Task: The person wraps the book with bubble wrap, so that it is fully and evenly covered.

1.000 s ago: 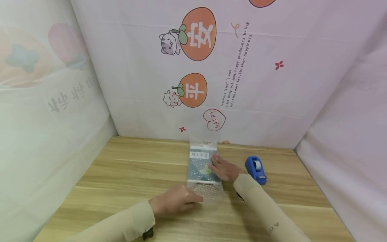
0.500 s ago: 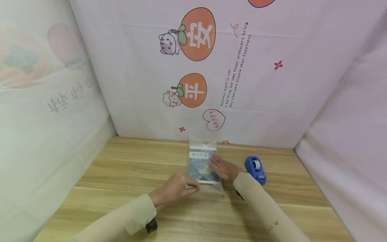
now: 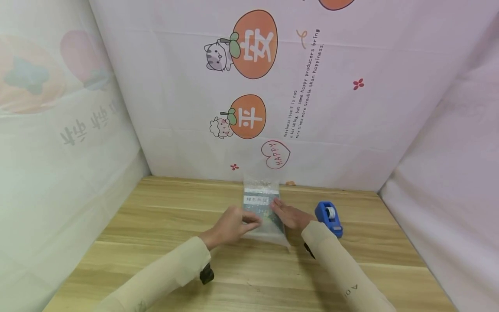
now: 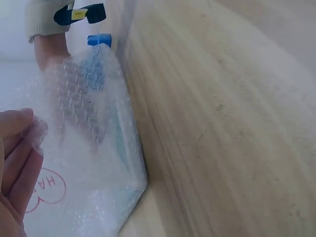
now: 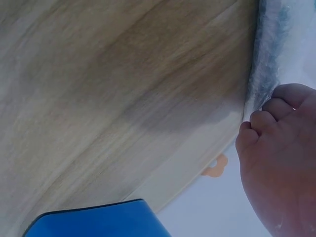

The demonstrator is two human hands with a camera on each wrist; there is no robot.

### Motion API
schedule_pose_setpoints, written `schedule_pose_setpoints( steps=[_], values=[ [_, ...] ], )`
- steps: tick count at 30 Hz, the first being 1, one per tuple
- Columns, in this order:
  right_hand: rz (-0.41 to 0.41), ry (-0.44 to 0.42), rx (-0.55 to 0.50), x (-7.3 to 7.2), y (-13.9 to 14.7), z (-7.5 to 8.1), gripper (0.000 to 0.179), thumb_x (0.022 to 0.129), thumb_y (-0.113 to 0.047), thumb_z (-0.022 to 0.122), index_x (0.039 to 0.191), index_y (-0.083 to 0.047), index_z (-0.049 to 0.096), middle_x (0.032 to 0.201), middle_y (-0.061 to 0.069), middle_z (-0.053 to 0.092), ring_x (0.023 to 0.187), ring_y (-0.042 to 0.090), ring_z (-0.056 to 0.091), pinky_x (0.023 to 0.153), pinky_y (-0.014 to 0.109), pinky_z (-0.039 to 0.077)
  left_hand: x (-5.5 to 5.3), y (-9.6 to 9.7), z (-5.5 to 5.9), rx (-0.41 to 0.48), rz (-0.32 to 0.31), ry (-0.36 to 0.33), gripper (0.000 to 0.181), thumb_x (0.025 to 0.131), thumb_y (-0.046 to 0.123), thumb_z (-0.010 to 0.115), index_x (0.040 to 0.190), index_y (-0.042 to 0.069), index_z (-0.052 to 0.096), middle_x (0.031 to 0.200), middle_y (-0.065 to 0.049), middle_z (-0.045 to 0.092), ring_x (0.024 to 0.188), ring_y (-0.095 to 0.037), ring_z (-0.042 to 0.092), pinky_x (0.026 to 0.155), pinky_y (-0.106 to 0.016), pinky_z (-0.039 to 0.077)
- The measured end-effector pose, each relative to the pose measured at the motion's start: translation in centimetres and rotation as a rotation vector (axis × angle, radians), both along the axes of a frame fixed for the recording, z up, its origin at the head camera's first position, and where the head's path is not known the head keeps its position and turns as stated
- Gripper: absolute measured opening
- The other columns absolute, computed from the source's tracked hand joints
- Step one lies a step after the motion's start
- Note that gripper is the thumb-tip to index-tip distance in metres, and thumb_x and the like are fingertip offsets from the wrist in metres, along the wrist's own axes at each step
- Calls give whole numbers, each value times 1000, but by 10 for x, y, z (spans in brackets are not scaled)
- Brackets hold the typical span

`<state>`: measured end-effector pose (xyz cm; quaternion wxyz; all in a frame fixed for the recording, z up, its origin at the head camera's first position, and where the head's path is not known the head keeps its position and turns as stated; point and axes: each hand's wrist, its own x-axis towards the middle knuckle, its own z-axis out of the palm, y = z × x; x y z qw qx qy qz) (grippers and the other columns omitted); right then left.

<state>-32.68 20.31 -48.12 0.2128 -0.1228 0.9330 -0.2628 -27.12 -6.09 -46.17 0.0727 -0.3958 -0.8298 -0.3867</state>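
A book (image 3: 255,200) with a blue-green and white cover lies on the table within bubble wrap (image 3: 267,237). My left hand (image 3: 233,225) pinches the near end of the wrap between thumb and fingers, holding it up over the lower part of the cover. In the left wrist view the lifted bubble wrap (image 4: 81,98) hangs as a clear sheet from those fingertips, and the other hand shows through it. My right hand (image 3: 290,214) rests on the right side of the wrapped book with its fingers extended. The book's lower cover is blurred behind the raised sheet.
A blue tape dispenser (image 3: 330,219) with a roll of tape stands to the right of my right hand. The wooden table (image 3: 175,208) meets a printed cloth (image 3: 187,151) at the back, and cloth also hangs at both sides.
My left hand has moved up and away from me, lifting the near end of the bubble wrap and folding it over the book's lower part. The right hand has stayed almost still.
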Motion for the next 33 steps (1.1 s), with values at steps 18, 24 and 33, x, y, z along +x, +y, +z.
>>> schedule_pose_setpoints(
  steps=[18,24,33],
  values=[
    [-96,-88,-33,-2,3,6,107,92,-91,6,172,-20,11,179,16,11,164,47,10,130,71,10,-43,7,-6,142,83,-249,13,98,15,76,108,12,84,108,-5,83,97,-13,79,85,-22,64],
    [-95,-97,-35,-2,3,7,106,92,-91,7,172,-22,10,179,15,10,164,46,10,130,72,10,-56,6,-11,134,97,-302,17,99,15,75,111,7,83,108,-6,83,98,-15,79,88,-28,65],
    [-124,-94,-11,-1,4,10,110,89,-96,10,171,-22,16,178,16,15,163,46,14,130,70,12,-72,10,-21,112,119,-330,20,99,16,76,112,2,81,108,-6,83,99,-15,78,88,-29,64]
  ],
)
